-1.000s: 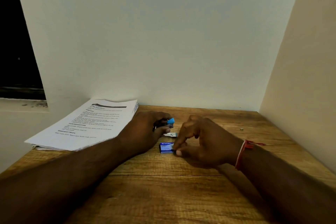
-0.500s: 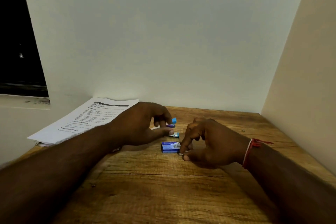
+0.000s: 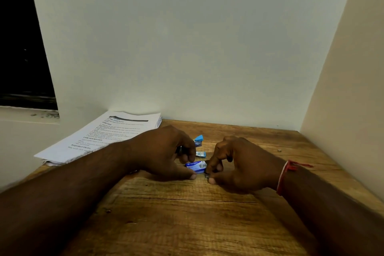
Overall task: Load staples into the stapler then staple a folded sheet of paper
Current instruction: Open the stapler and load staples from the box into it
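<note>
A small blue and white staple box (image 3: 196, 166) lies on the wooden table (image 3: 187, 214). My left hand (image 3: 166, 151) holds the box between thumb and forefinger. My right hand (image 3: 239, 164) pinches a small grey strip of staples (image 3: 207, 176) at the box's right end. The light blue stapler (image 3: 198, 139) lies just behind my left hand, partly hidden by it. A second small blue and white piece (image 3: 201, 154) sits between the stapler and the box.
A stack of printed sheets (image 3: 104, 137) lies at the table's back left and overhangs the edge. A tiny metal bit (image 3: 279, 150) rests near the right wall. Walls close the table at the back and right.
My left hand has let go of the stapler and come down onto the staple box. My right hand stays at the box's right end.
</note>
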Demonstrator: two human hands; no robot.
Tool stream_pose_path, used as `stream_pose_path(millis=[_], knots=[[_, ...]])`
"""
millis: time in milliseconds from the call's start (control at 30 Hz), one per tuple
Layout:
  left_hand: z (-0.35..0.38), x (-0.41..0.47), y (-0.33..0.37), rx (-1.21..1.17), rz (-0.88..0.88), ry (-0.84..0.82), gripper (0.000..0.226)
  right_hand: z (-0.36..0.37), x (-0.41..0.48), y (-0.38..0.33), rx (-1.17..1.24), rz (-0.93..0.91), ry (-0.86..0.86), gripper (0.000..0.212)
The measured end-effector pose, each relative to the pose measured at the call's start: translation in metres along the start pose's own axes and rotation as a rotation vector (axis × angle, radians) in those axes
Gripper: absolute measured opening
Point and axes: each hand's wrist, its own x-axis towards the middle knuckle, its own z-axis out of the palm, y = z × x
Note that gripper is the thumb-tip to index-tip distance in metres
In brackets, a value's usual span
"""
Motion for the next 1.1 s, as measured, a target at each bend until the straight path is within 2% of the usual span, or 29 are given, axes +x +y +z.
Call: stream_pose_path(millis=[433, 567, 667, 967, 1100], knots=[[0.001, 0.002, 0.0, -0.021, -0.05, -0.048, 0.029, 0.005, 0.003, 0.006, -0.067, -0.083, -0.013, 0.015], [-0.001, 0.001, 0.001, -0.029, -0.046, -0.054, 0.028, -0.001, 0.004, 0.011, -0.014, -0.052, 0.123, 0.01], [0.001, 0.001, -0.001, -0.052, -0.048, -0.05, 0.027, -0.001, 0.004, 0.014, -0.064, -0.028, 0.21, 0.008], [0.003, 0.003, -0.003, -0.069, -0.047, -0.057, 0.028, 0.008, 0.009, 0.017, -0.047, 0.026, 0.185, 0.013], [0.003, 0.003, -0.005, -0.08, -0.052, -0.054, 0.03, 0.003, 0.008, 0.021, 0.026, 0.105, 0.25, 0.013]])
